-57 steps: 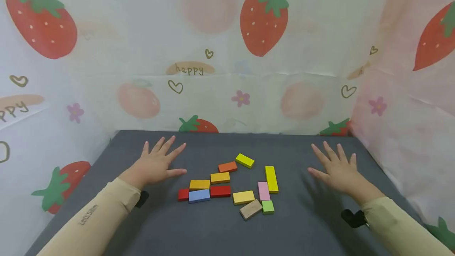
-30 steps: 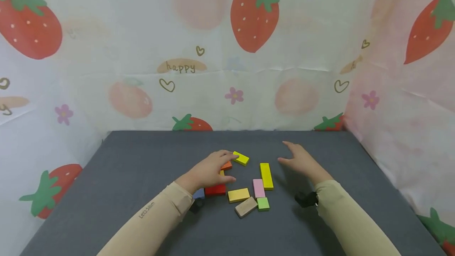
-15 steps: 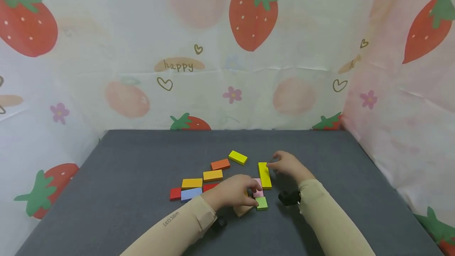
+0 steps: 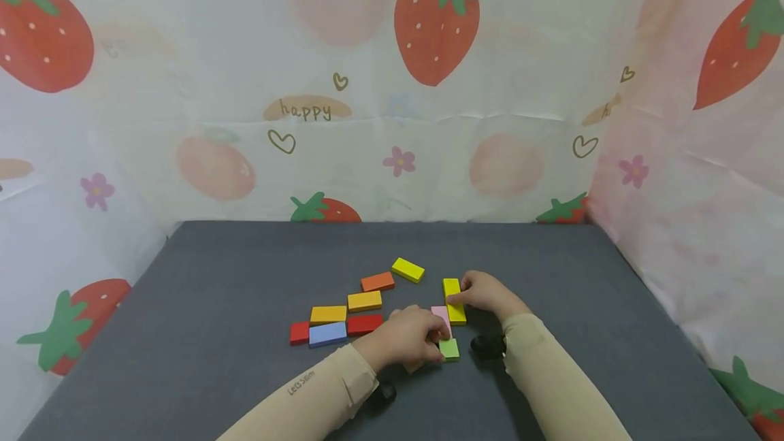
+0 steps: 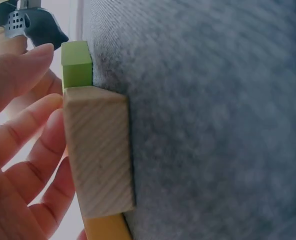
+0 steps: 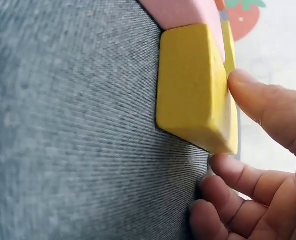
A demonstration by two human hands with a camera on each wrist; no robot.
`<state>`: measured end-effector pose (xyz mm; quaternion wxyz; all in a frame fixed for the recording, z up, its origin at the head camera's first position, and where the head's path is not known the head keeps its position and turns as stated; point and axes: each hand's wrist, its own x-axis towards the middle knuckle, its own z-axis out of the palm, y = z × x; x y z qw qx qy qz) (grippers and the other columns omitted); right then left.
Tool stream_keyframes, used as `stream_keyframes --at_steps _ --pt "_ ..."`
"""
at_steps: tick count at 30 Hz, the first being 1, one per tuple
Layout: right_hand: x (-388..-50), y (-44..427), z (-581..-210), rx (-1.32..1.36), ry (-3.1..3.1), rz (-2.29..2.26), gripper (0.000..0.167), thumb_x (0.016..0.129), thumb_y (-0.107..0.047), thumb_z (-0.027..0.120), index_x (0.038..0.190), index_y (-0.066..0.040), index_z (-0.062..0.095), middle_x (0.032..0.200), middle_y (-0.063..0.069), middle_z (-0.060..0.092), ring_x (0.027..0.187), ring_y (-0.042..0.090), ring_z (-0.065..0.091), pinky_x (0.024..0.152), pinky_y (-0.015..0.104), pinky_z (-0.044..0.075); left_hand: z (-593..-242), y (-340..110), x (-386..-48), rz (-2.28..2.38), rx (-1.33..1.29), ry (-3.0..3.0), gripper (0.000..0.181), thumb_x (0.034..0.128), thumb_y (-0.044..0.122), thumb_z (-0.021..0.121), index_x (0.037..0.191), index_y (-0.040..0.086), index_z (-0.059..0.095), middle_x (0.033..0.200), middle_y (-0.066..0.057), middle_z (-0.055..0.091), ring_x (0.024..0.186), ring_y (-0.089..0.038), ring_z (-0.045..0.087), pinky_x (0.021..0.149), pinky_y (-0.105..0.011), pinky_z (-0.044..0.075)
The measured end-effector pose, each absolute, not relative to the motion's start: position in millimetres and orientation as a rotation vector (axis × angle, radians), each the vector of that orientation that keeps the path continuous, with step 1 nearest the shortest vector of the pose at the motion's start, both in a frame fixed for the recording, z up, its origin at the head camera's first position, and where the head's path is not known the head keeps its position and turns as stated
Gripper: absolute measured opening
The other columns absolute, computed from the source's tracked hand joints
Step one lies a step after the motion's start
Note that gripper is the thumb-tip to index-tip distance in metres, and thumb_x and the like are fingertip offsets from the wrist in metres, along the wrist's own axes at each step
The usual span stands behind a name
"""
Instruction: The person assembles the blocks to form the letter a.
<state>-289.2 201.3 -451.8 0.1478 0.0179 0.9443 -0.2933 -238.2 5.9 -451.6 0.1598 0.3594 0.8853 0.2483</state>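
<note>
My left hand (image 4: 404, 337) (image 5: 25, 165) is bent over the wooden block (image 5: 100, 155), its fingertips at the block's top and its thumb beside the green block (image 4: 450, 350) (image 5: 77, 65). Beneath this hand, the light yellow block is hidden in the head view. My right hand (image 4: 488, 293) (image 6: 278, 197) pinches the long yellow block (image 4: 454, 315) (image 6: 185, 80), thumb on its top face and fingers at its far side. Between the hands lies the pink block (image 4: 439, 314) (image 6: 185, 10), against the yellow one.
To the left on the dark table (image 4: 202, 305) lie a small red block (image 4: 299, 333), a blue block (image 4: 327, 334), a longer red block (image 4: 365, 324) and two orange-yellow blocks. Farther back are an orange block (image 4: 377, 282) and a yellow block (image 4: 407, 270). Patterned cloth stands behind.
Both hands have come inward from the table's sides. The left moved over the wooden and light yellow blocks; the right reached the long yellow block and took hold of it.
</note>
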Motion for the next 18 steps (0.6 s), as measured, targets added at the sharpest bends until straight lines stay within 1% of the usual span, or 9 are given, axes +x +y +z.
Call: stream_keyframes --at_steps 7,14,18 --pt "-288.2 197.0 -451.5 0.104 2.72 -0.794 0.042 0.072 -0.041 0.074 0.083 -0.006 0.052 0.075 0.008 0.049 0.069 0.022 0.047 0.059 0.032 0.035 -454.4 8.8 -237.9 0.708 1.001 2.546 0.02 0.0718 0.036 0.076 0.088 0.03 0.065 0.073 0.016 0.052 0.078 -0.007 0.041 0.066 -0.032 0.032" --pt "-288.1 193.3 -451.4 0.154 2.721 -0.792 0.041 0.072 -0.038 0.075 0.083 -0.006 0.052 0.076 0.008 0.05 0.07 0.022 0.048 0.059 0.031 0.036 -458.1 13.4 -237.6 0.575 1.004 2.609 0.02 0.0694 0.046 0.075 0.077 0.031 0.065 0.072 0.014 0.05 0.076 -0.009 0.041 0.064 -0.033 0.031" --pt "-288.8 190.4 -448.0 0.145 2.732 -0.773 0.039 0.073 -0.034 0.075 0.088 -0.005 0.055 0.08 0.008 0.053 0.071 0.021 0.05 0.062 0.031 0.042 -456.8 14.6 -236.9 0.531 1.032 2.617 0.021 0.069 0.048 0.074 0.079 0.031 0.067 0.074 0.014 0.049 0.076 -0.009 0.041 0.065 -0.033 0.03"
